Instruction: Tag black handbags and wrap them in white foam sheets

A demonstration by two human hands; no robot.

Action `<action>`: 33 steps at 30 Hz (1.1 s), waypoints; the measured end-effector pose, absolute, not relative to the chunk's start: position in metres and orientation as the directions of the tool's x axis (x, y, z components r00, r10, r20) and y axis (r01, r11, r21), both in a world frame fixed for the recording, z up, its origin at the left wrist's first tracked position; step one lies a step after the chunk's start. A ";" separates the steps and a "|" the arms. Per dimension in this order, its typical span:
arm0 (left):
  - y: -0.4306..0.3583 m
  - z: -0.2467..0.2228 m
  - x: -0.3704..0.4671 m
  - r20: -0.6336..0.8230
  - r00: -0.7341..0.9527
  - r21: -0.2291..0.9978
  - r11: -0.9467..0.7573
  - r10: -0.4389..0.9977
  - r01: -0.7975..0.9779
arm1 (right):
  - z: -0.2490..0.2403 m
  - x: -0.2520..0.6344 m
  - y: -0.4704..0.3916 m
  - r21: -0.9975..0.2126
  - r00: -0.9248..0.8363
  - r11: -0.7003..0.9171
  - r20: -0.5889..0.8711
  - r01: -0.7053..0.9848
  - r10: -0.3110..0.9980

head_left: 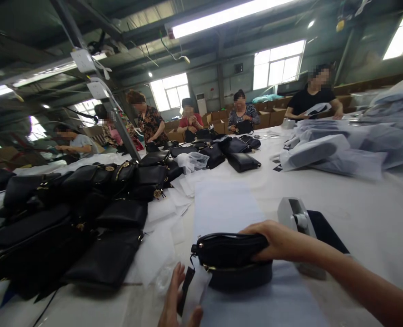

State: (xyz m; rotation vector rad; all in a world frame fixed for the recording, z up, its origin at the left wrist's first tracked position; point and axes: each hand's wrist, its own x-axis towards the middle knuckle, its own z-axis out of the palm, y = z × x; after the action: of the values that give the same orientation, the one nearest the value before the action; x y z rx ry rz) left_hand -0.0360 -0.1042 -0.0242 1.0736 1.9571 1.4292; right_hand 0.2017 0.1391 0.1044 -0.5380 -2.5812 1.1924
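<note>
A small black handbag (237, 268) with gold zips stands at the front on a pale blue-white sheet (226, 204). My right hand (272, 240) grips its right end, with the fingertips hidden at the upper edge. At the bag's left side my left hand (176, 299) is open, fingers up and thumb apart. Between that hand and the bag hang a dark tag (186, 287) and a small translucent wrapper (198, 287). Whether the left fingers touch the tag, I cannot tell.
Many black bags (107, 259) are heaped on the left. A tape dispenser (295, 215) stands on the right beside a dark flat object (327, 231). Bags in translucent wrap (334, 145) lie farther right. Several co-workers (244, 116) are along the table's far side.
</note>
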 end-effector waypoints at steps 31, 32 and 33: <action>-0.005 -0.013 -0.042 0.077 -0.340 0.483 0.264 0.937 0.835 | -0.040 0.208 0.151 -0.299 -0.746 0.924 0.553 0.238 0.371; 0.006 -0.011 -0.047 0.014 -0.329 0.460 0.286 0.944 0.841 | -0.039 0.208 0.152 -0.320 -0.740 0.917 0.553 0.236 0.384; 0.016 -0.009 -0.053 -0.034 -0.319 0.442 0.300 0.947 0.845 | -0.039 0.208 0.152 -0.337 -0.735 0.912 0.553 0.234 0.392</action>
State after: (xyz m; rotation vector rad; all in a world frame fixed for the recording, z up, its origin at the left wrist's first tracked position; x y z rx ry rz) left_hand -0.0533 0.0163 -0.0093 1.6275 2.2837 0.5035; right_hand 0.2080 0.1524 -0.0395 -0.4450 -2.4238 0.3233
